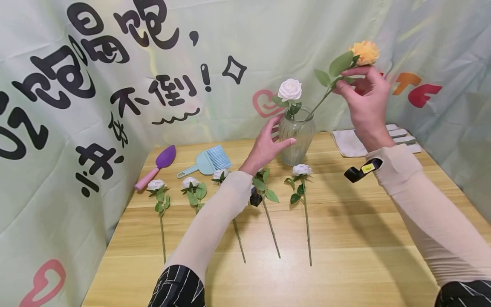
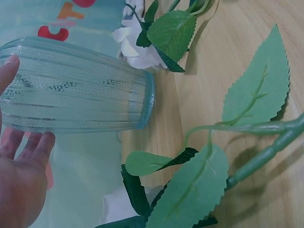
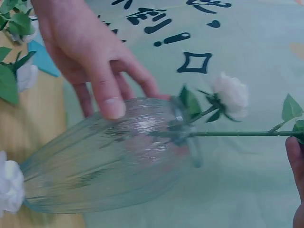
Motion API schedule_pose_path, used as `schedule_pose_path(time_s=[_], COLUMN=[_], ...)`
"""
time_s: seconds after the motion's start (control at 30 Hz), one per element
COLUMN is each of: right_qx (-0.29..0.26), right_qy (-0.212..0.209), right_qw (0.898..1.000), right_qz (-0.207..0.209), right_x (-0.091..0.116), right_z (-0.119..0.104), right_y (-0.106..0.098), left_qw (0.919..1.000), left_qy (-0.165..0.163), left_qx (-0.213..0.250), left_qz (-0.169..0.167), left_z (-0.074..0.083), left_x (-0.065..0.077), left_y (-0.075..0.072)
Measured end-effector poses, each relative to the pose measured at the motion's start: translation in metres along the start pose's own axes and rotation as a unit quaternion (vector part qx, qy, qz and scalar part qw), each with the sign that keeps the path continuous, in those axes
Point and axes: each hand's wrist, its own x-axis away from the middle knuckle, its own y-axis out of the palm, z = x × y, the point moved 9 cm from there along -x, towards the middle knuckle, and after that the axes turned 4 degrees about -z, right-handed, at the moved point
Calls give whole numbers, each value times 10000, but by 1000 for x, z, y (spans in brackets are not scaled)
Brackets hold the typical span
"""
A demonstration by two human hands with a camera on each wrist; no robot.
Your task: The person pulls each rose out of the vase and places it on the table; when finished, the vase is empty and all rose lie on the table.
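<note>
My left hand [image 1: 264, 147] holds the clear ribbed glass vase [image 1: 301, 143], thumb on the near side and fingers round the left. In the right wrist view, the left hand [image 3: 102, 66] lies close to the vase's neck. A white rose [image 1: 290, 90] stands in the vase, its bloom above the rim. Up to the right, my right hand [image 1: 367, 97] pinches the stem of an orange-yellow rose [image 1: 366, 53] just below its bloom. That stem [image 3: 228, 134] slants down through the vase's mouth; its lower end blurs behind the glass.
Several white roses lie in a row on the wooden table, one [image 1: 301, 169] just before the vase. A purple-and-pink scoop [image 1: 166, 157] and a light blue dustpan-shaped tool [image 1: 207, 162] lie back left. A folded grey cloth [image 1: 347, 143] lies back right. A lettered curtain [image 1: 226, 34] hangs behind.
</note>
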Motion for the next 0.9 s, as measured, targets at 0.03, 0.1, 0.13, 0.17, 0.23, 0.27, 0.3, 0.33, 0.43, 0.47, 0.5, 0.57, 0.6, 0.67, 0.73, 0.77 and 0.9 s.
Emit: schedule_pose_path(time_s=[0.03,0.1,0.13,0.17,0.23,0.27,0.3,0.33,0.43,0.47,0.5,0.57,0.6,0.67,0.73,0.77,0.9], right_qx=[-32,-147,-211,-283,-499,-573,-669,-742,-765,-656,-590,-485,-340,-295,-513,-530,-884], right_qy=[-56,-167,-231,-283,-337,-368,-389,-424,-621,-726,-791,-809,-826,-700,-463,-300,408], right_qw=[9999,9993,9986,9978,9956,9944,9929,9915,9889,9889,9888,9895,9907,9931,9950,9963,9952], right_qz=[104,305,418,522,713,803,907,984,1114,1115,1118,1094,1023,895,720,602,-53], right_x=[-1,-3,-5,-6,-9,-11,-12,-14,-18,-18,-19,-19,-18,-15,-10,-7,10], right_z=[-7,-21,-28,-35,-47,-52,-57,-61,-75,-80,-84,-91,-93,-95,-90,-87,-65], right_y=[-1,-3,-4,-6,-11,-14,-18,-23,-36,-41,-45,-52,-56,-62,-68,-71,-76], left_qw=[10000,10000,10000,10000,10000,10000,10000,10000,10000,10000,10000,10000,10000,10000,10000,10000,10000], left_qy=[0,2,4,2,12,20,25,26,19,14,4,-4,-8,-22,-29,-35,-21], left_qx=[3,6,10,10,20,27,36,45,45,33,22,-2,-3,-16,-25,-27,-27], left_qz=[-1,-2,0,0,-5,-9,-10,-13,-21,-20,-18,-15,-15,-17,-16,-11,-3], left_z=[0,1,1,1,1,1,1,1,1,1,0,0,0,0,0,-1,0], left_x=[0,0,1,1,1,1,1,1,1,1,1,1,1,1,1,1,1], left_y=[0,-1,-1,-1,-1,-1,-1,-1,-1,-1,-1,0,-1,0,0,-1,0])
